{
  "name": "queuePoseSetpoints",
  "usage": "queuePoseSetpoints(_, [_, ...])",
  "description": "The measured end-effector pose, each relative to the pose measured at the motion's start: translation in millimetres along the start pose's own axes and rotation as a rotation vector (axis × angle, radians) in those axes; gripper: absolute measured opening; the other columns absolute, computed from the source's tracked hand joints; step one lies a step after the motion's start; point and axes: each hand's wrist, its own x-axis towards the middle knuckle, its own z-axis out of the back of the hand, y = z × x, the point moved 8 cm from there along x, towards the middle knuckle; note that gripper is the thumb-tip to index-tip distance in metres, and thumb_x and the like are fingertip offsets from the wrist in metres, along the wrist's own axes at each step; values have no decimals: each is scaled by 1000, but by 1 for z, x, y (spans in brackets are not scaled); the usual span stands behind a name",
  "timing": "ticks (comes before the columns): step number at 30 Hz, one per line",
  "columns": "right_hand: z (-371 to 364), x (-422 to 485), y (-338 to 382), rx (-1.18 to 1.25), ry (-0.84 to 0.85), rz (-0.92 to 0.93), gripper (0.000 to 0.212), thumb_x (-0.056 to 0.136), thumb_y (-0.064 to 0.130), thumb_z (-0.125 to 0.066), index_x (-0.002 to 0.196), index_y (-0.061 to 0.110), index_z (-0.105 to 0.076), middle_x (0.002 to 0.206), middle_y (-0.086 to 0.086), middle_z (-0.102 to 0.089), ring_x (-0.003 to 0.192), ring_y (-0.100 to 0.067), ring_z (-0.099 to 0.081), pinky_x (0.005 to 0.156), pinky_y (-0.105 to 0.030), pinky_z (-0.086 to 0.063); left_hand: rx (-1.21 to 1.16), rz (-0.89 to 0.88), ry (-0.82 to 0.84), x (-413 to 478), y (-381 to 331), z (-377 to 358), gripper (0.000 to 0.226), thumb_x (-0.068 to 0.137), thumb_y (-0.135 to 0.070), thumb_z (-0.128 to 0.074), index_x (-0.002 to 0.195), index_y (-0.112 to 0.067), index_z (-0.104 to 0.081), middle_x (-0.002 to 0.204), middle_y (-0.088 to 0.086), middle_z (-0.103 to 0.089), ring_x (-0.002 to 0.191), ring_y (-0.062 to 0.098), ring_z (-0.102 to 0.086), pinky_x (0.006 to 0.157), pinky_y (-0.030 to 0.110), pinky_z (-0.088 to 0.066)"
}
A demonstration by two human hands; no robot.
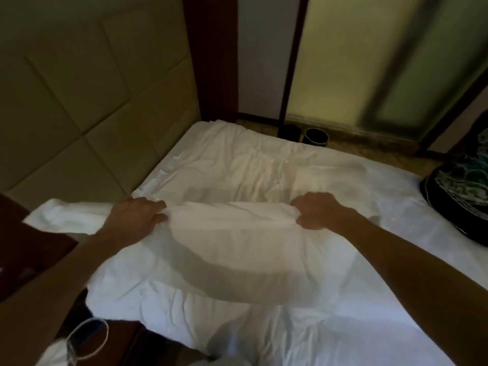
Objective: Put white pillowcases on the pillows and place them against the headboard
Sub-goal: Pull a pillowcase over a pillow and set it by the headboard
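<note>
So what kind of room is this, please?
Probably a hotel bedroom. A bed with plain white linen stands against a padded panel headboard, two dark bins sit on the floor beside it, and both hands grip a white pillow.

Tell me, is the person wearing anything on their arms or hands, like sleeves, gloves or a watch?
No. The left hand and right hand are bare, with no gloves or rings visible. Both forearms are uncovered as far as the picture shows: no sleeves, watch or bracelet.
</note>
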Motion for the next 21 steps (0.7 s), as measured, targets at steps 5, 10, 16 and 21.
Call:
queuePoseSetpoints(5, [28, 22, 42, -78, -95, 110, 36, 86, 32, -56, 121, 23, -56, 109, -3, -62, 96, -24, -63, 78, -34, -48, 35, 184, -30, -46, 34, 28, 19, 79, -30, -80, 91, -17, -72, 74, 12, -72, 63, 33, -68, 60, 37, -53])
queuePoseSetpoints(10, [62, 49, 82, -155, -207, 207, 30, 92, 33, -52, 119, 21, -56, 109, -3, -62, 95, -24, -62, 71, -31, -41, 94, 326, -33, -71, 72, 38, 25, 82, -39, -75, 102, -23, -73, 81, 9, -74, 70, 32, -70, 62, 36, -54])
queuePoseSetpoints(16, [79, 102, 132, -211, -273, 254, 24, 94, 31, -52, 115, 20, -56, 104, -3, -63, 90, -23, -64, 68, -31, -41, 93, 483, 72, -90, 118, -5, 22, 81, -43, -73, 96, -27, -72, 77, 6, -72, 69, 30, -70, 67, 40, -56])
queuePoseSetpoints(21, [53, 158, 152, -219, -251, 193, 26, 91, 24, -55, 117, 21, -53, 101, -1, -65, 89, -21, -66, 66, -30, -41, 70, 484, 78, -88, 129, -58, 22, 80, -41, -74, 82, -21, -65, 63, 4, -67, 61, 29, -66, 66, 39, -50])
